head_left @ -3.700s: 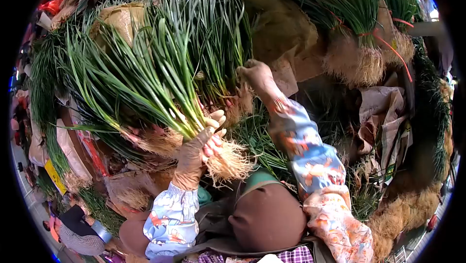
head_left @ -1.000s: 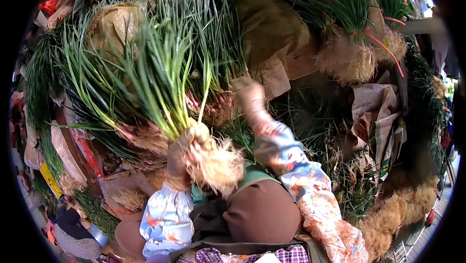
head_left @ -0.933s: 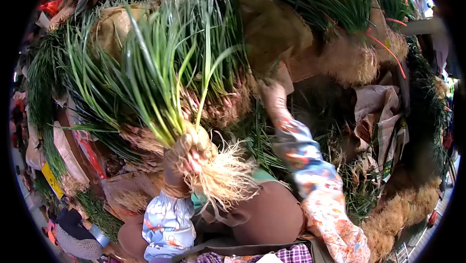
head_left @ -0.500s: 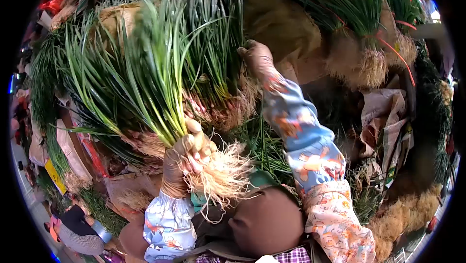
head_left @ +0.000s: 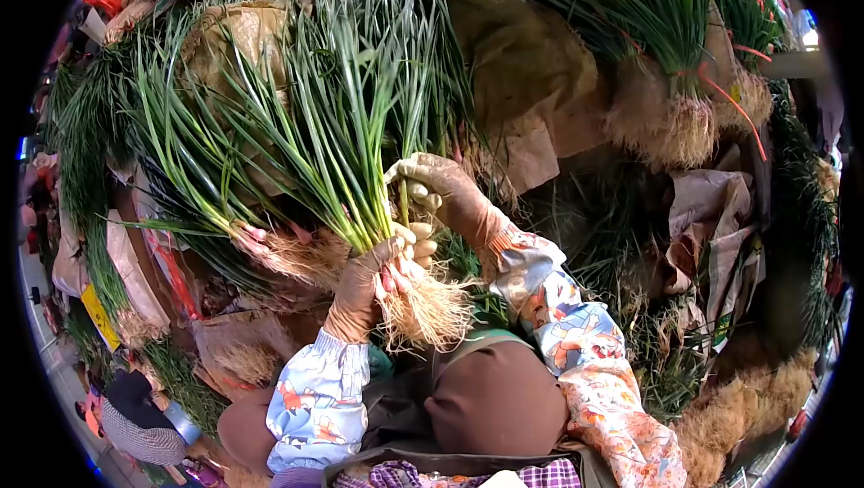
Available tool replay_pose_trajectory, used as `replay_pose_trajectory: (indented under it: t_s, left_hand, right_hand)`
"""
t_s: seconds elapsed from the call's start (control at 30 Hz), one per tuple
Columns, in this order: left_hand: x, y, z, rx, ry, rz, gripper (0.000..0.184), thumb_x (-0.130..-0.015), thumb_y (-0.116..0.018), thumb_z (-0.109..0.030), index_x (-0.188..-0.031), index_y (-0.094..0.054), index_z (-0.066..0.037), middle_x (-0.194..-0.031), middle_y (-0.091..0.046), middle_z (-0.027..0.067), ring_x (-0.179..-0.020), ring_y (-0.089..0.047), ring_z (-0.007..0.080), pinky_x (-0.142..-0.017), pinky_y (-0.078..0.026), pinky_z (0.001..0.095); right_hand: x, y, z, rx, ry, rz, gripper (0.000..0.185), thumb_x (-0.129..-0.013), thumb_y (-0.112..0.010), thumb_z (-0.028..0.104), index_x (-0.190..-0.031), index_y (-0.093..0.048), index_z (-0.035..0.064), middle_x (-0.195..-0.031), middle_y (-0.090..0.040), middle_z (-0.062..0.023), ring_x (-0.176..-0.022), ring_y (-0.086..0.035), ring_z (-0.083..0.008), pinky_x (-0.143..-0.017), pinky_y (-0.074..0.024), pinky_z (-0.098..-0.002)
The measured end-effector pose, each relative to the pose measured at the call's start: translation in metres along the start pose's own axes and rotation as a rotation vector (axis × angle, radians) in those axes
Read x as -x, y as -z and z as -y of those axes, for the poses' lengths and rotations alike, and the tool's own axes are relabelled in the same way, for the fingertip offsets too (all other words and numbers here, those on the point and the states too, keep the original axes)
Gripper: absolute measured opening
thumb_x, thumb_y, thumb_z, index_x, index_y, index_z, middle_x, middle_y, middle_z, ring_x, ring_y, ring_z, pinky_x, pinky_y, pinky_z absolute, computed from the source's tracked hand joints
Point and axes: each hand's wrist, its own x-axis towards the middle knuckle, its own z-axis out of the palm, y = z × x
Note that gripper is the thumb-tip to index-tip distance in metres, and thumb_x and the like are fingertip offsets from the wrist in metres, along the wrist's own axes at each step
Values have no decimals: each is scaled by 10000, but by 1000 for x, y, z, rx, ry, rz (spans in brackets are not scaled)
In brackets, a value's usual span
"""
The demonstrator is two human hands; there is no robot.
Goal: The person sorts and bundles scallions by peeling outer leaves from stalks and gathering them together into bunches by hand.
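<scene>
My gloved left hand is closed round the base of a bunch of green onions, leaves pointing up and pale roots hanging out to the right. Just above it, my gloved right hand has its fingers curled round a thin green stalk beside the bunch. Behind the bunch stand more long green leaves. Another loose bunch with pinkish bulbs lies to the left of my left hand.
Tied bunches with red bands lie at the upper right. A brown sack sits in the upper middle, a crumpled sack at the right. Loose greens cover the ground. At the lower left is a person in a cap.
My right hand has come down and left from the standing greens to the held bunch, with a stalk now in its fingers. My left hand has moved slightly right and up with the bunch.
</scene>
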Motion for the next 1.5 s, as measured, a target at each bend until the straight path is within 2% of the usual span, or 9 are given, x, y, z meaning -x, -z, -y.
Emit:
replay_pose_trajectory:
  t_s: [0.17, 0.33, 0.43, 0.53, 0.67, 0.83, 0.93, 1.1, 1.5]
  left_hand:
    - [-8, 28, 9, -123, 1, -37, 260, -833, -581, -233, -944, -557, 1, -792, -602, 124, -659, -599, 160, -500, -482, 221]
    - [15, -3, -20, 85, -241, 105, 212, -837, -578, -195, -897, -556, 8, -751, -566, 138, -572, -588, 159, -414, -522, 209]
    - [17, 24, -19, 112, -100, 20, 284, -861, -535, -276, -886, -558, 6, -711, -585, 148, -577, -605, 169, -416, -494, 180]
    - [2, 23, -10, -52, -71, 10, 468, -831, -570, -259, -1167, -448, 42, -716, -559, 86, -583, -550, 141, -494, -488, 229]
    - [13, -5, -28, 32, -107, 145, 457, -818, -589, -236, -1155, -446, 38, -667, -495, 34, -498, -484, 102, -516, -467, 239]
    - [16, 4, -40, 473, 100, 37, 418, -797, -616, -183, -1121, -442, 15, -725, -513, 72, -615, -491, 93, -549, -454, 195]
    - [4, 18, -19, 152, -19, 201, 405, -820, -590, -247, -1099, -471, 21, -702, -528, 80, -659, -510, 140, -635, -466, 254]
    - [8, 2, -19, 98, -38, 139, 338, -820, -604, -257, -1046, -495, -30, -557, -462, 41, -666, -544, 224, -596, -467, 332]
    - [-3, -10, 5, -251, -8, -183, 271, -834, -602, -251, -964, -558, -18, -696, -618, 84, -569, -589, 108, -423, -419, 175]
  right_hand:
    - [2, -10, -19, 1572, 290, -547, 190, -876, -502, 205, -769, -559, 59, -583, -528, 10, -500, -486, -108, -467, -396, -233]
    - [1, 93, -26, 1066, -183, -737, 206, -840, -530, 217, -832, -637, 41, -720, -627, -72, -522, -514, -151, -476, -456, -289]
    - [42, 93, -24, 1429, -145, 480, 182, -830, -528, 198, -746, -637, 79, -709, -620, -97, -574, -558, -154, -521, -468, -305]
    - [13, 94, -3, 1929, -205, 24, 239, -823, -544, 291, -796, -604, 62, -665, -595, -128, -609, -589, -215, -573, -477, -344]
    - [-40, 165, -12, 1716, -229, -575, 303, -853, -489, 316, -931, -597, 44, -860, -627, -182, -790, -618, -292, -665, -501, -352]
    - [78, 131, -50, 1908, -329, 783, 136, -720, -562, 165, -784, -669, 112, -757, -641, -95, -596, -590, -249, -543, -495, -343]
    - [96, 113, -38, 1763, -562, 755, 143, -734, -549, 151, -806, -653, 83, -760, -643, -83, -634, -592, -228, -561, -490, -332]
    - [-35, 123, 21, 1446, 54, -593, 223, -829, -526, 251, -877, -591, 43, -751, -611, -118, -683, -581, -241, -578, -465, -344]
    - [28, -1, -1, 582, -84, -308, 180, -853, -558, 211, -812, -598, 41, -727, -613, -71, -676, -600, -174, -629, -489, -294]
